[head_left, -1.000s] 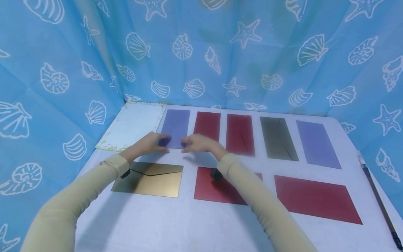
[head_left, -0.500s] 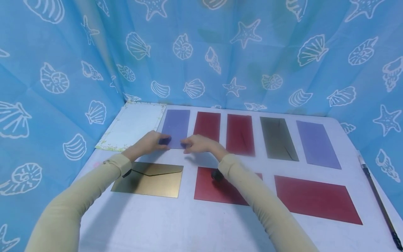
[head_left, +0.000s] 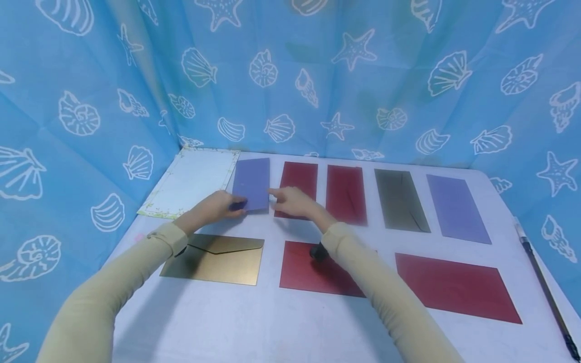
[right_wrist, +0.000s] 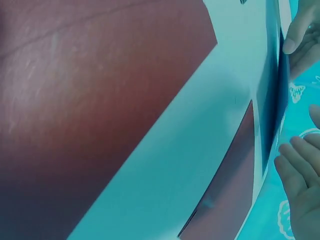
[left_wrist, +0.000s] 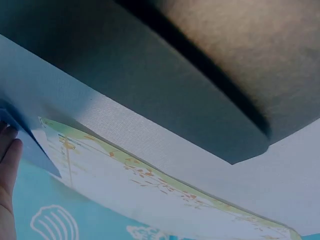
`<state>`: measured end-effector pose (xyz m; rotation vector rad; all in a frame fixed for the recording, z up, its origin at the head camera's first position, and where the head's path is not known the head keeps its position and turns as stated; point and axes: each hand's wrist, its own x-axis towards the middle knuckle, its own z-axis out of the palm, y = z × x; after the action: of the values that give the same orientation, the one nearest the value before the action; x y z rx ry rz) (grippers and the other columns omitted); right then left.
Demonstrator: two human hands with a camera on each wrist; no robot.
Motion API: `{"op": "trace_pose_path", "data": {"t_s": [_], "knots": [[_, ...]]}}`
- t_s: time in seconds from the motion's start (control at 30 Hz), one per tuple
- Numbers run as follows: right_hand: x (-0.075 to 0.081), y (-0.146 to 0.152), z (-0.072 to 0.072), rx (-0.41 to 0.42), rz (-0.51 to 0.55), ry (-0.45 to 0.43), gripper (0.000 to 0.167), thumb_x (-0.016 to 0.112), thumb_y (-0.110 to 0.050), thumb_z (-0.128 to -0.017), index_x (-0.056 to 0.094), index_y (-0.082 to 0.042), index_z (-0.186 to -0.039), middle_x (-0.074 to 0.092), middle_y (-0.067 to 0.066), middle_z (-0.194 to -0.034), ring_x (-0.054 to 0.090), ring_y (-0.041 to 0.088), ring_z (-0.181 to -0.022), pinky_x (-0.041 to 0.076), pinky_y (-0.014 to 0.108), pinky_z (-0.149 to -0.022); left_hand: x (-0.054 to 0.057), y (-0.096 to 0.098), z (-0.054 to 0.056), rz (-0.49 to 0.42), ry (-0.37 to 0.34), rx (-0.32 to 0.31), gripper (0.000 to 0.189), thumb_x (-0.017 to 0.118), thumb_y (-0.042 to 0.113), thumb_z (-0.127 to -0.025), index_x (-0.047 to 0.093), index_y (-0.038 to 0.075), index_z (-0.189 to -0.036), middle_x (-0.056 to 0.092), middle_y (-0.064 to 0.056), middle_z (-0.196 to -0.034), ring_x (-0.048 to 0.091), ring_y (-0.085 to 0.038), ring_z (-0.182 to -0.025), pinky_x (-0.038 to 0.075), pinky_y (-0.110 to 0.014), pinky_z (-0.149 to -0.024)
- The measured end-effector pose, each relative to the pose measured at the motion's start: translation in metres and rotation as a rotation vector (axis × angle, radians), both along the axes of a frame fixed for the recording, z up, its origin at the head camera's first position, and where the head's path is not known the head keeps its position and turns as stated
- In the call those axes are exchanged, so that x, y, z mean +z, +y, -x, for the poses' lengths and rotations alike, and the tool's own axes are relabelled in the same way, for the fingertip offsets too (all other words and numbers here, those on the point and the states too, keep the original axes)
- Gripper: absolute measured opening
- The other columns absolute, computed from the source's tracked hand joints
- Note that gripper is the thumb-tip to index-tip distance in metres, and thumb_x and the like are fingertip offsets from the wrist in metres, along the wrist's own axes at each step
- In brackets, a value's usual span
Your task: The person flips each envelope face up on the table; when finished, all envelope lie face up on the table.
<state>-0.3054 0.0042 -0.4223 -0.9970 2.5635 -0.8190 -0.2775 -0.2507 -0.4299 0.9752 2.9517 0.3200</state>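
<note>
A purple envelope [head_left: 252, 182] lies at the back left of the table, its near end raised a little. My left hand [head_left: 217, 206] pinches its lower left edge, with the thumb [right_wrist: 291, 46] on one face in the right wrist view. Only part of this hand [left_wrist: 9, 175] shows in the left wrist view. My right hand [head_left: 294, 200] is at the envelope's right edge, above a red envelope [head_left: 301, 174]. Its fingers [right_wrist: 295, 162] look straight in the right wrist view. I cannot tell whether its index fingertip touches the purple envelope.
A white sheet with a floral border [head_left: 190, 176] lies left. Rightward are a red envelope [head_left: 346, 189], a dark grey-brown one [head_left: 399, 196] and another purple one [head_left: 458, 206]. In front lie gold [head_left: 227, 262] and red envelopes [head_left: 456, 285]. A brush [head_left: 544, 282] lies far right.
The purple envelope has shifted slightly left and its near end has risen in my left hand. My right hand has let go of it and moved right.
</note>
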Motion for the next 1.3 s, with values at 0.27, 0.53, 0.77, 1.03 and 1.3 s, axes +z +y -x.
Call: {"op": "trace_pose_path", "data": {"t_s": [0.27,0.53,0.77,1.03,1.3], "knots": [[0.003,0.004,0.000,-0.088,0.031,-0.008,0.052,0.061,-0.018,-0.095,0.045,-0.005,-0.143,0.051,0.012,-0.140,0.043,0.027,-0.132,0.036,0.039,-0.108,0.008,0.002,-0.009,-0.133,0.082,0.038,0.035,0.061,0.018,-0.095,0.063,-0.004,-0.123,0.071,-0.018,-0.088,0.046,-0.007,-0.045,0.039,-0.023,-0.044],[0.013,-0.004,-0.009,-0.063,0.142,-0.075,0.054,0.058,-0.026,-0.097,0.042,-0.007,-0.145,0.046,0.011,-0.144,0.046,0.027,-0.131,0.039,0.038,-0.105,0.011,0.009,-0.017,-0.201,0.144,0.057,0.035,0.060,0.016,-0.096,0.061,-0.003,-0.125,0.066,-0.011,-0.071,0.041,-0.008,-0.043,0.036,-0.023,-0.042],[0.015,-0.011,-0.012,-0.030,0.263,-0.106,0.056,0.056,-0.024,-0.098,0.036,-0.005,-0.148,0.038,0.009,-0.150,0.043,0.026,-0.133,0.039,0.036,-0.105,0.014,0.010,-0.023,-0.264,0.220,0.021,0.034,0.059,0.013,-0.096,0.061,-0.004,-0.125,0.047,0.000,-0.050,0.027,-0.004,-0.037,0.032,-0.022,-0.039],[0.021,-0.017,-0.018,0.004,0.314,-0.102,0.062,0.058,-0.020,-0.098,0.029,-0.014,-0.152,0.031,0.002,-0.154,0.042,0.024,-0.134,0.039,0.034,-0.105,0.018,0.015,-0.034,-0.312,0.241,0.048,0.036,0.057,0.011,-0.097,0.057,-0.005,-0.129,0.058,-0.004,-0.059,0.036,-0.005,-0.040,0.037,-0.022,-0.042],[0.027,-0.021,-0.020,0.051,0.283,0.013,0.064,0.059,-0.020,-0.097,0.028,-0.020,-0.152,0.049,0.013,-0.141,0.046,0.024,-0.130,0.040,0.033,-0.104,0.018,0.021,-0.044,-0.511,0.205,0.111,0.036,0.054,0.011,-0.099,0.055,-0.007,-0.130,0.067,-0.021,-0.109,0.070,-0.027,-0.082,0.057,-0.034,-0.071]]}}
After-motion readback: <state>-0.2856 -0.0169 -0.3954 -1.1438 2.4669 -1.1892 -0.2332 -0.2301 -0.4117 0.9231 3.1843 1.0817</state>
